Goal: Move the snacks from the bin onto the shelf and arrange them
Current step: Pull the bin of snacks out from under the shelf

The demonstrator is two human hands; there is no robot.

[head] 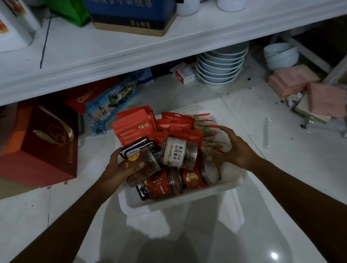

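Left hand point(122, 168) grips a clear jar point(148, 165) at frame center; right hand point(234, 146) spreads open over the bin point(181, 198), probably steadying snacks.

One white bin point(181, 198), four snack jars point(179, 153), two stacks of bowls point(221, 67), two hands point(123, 168), one blue box point(131, 8).

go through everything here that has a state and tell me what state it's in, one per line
White bin: on the floor, full of snacks.
White-label jar: lying tilted on top of the pile, lid on.
Red-label jars: on their sides at the bin's near end.
Orange pouch: upright at the far end.
Left hand: closed on a clear jar.
Right hand: open over the bin, holding nothing.
Bowls: stacked.
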